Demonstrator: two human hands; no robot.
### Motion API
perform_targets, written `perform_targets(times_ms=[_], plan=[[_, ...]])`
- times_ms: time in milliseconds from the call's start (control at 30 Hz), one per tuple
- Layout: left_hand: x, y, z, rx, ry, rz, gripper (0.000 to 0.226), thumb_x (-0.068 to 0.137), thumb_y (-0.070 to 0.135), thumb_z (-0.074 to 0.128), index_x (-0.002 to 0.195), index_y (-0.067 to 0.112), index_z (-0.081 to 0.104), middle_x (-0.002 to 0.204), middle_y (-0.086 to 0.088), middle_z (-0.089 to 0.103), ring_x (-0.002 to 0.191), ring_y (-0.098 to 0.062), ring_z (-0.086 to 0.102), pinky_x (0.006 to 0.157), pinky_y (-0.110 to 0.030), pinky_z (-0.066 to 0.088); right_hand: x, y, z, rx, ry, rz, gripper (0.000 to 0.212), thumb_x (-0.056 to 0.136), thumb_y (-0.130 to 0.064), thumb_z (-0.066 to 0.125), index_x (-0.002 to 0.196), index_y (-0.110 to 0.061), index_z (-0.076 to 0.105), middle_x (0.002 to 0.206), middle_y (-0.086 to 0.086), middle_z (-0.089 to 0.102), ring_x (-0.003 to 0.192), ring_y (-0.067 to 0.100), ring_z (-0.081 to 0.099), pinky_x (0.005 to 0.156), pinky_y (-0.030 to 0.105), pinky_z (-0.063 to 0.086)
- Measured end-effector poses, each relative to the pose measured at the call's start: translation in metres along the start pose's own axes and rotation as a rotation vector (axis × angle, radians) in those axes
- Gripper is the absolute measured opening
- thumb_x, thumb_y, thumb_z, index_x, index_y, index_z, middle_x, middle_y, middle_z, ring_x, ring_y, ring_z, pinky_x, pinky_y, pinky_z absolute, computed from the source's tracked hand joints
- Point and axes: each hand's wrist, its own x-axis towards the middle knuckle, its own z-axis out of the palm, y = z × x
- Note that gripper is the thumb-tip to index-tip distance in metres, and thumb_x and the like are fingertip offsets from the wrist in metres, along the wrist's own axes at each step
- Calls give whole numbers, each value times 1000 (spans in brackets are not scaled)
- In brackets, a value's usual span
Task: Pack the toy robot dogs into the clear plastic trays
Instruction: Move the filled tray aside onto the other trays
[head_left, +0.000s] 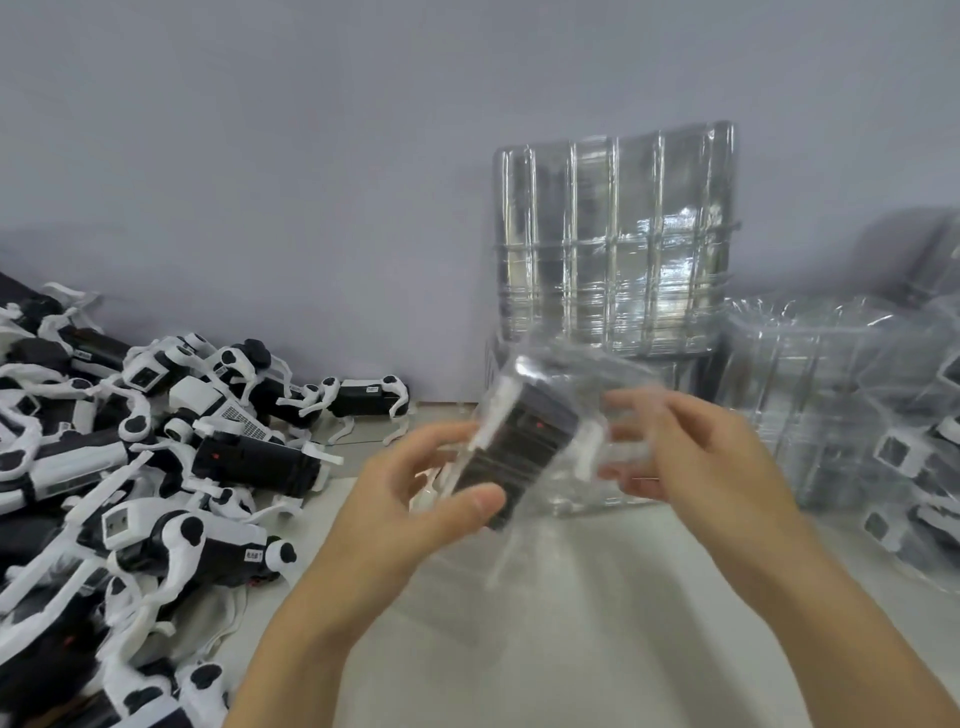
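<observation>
Dog (519, 447) in tray (566, 415) — L hand (415, 499) & R hand (691, 457) fingers clamped on tray.

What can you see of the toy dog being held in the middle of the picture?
The toy dog has a black boxy body with white parts along its edges and a small red mark on the dark face. It looks like hard plastic. It is held in the air, tilted, sitting in a clear plastic tray, over the pale floor. The left hand grips its lower end with the thumb across it; the right hand holds the tray's other side. Motion blur hides finer detail.
</observation>
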Motion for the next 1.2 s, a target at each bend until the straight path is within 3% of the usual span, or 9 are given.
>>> perform_targets(times_ms=[67, 233, 333, 500, 633, 933, 1033, 1100, 1200], plan=[[-1, 3, 2, 147, -35, -40, 65, 57, 61, 77, 119, 44, 67, 127, 8, 66, 126, -10, 55, 109, -40, 40, -1, -5, -7, 44, -85, 133, 29, 103, -36, 51, 94, -36, 78, 86, -7, 76, 66, 13, 72, 71, 34, 58], [-3, 16, 7, 372, -74, 4, 72, 51, 69, 76, 119, 60, 56, 132, 33, 52, 128, 14, 41, 94, 0, 30, -2, -8, -22, 168, -111, 325, 27, 101, -31, 49, 98, -26, 75, 84, 4, 76, 62, 22, 71, 76, 44, 55], [-4, 16, 6, 483, -107, -52, 79, 44, 74, 76, 119, 65, 50, 138, 36, 39, 135, 4, 36, 102, -12, 32, 0, -10, -35, 226, -100, 349, 35, 99, -44, 49, 117, -20, 67, 96, 14, 77, 81, 33, 75, 81, 49, 57], [-4, 15, 23, 654, -179, -95, 85, 40, 83, 69, 119, 72, 38, 139, 38, 16, 137, -1, 10, 106, -29, 23, -10, -11, -23, -160, -316, 337, 77, 57, -85, 56, 124, -49, 57, 114, -3, 67, 93, 19, 72, 89, 42, 56], [-5, 17, 36, 665, -203, -87, 88, 43, 82, 72, 120, 76, 30, 139, 41, 8, 123, 14, -2, 104, -31, 23, -9, -7, -21, -230, -258, 343, 57, 73, -66, 71, 124, -50, 52, 128, -10, 60, 105, 15, 65, 81, 34, 58], [0, 29, 44, 449, 7, -61, 84, 42, 100, 53, 121, 76, 39, 141, 48, 23, 137, 13, 19, 110, -29, 26, -7, -17, -60, -65, -171, 370, 34, 77, -41, 76, 110, -40, 69, 112, -3, 68, 80, 15, 66, 60, 25, 54], [5, 32, 45, -23, 263, -222, 52, 64, 65, 74, 113, 60, 59, 132, 25, 55, 122, -5, 54, 101, -42, 48, -8, -24, -74, 3, -181, 380, 29, 82, -37, 74, 110, -32, 71, 90, 3, 65, 78, 19, 57, 58, 26, 53], [7, 34, 44, -348, 190, -430, 44, 66, 52, 74, 109, 42, 72, 121, 2, 68, 103, -26, 67, 88, -54, 54, -9, -27, -77, 50, -209, 383, 24, 85, -35, 73, 108, -28, 73, 86, 4, 62, 78, 21, 54, 59, 26, 53], [5, 38, 49, -417, 36, -531, 23, 73, 46, 71, 89, 33, 79, 92, -5, 74, 78, -28, 72, 71, -42, 55, -11, -29, -77, 68, -251, 387, 17, 86, -34, 73, 102, -30, 76, 83, -2, 64, 73, 17, 59, 60, 26, 53]])
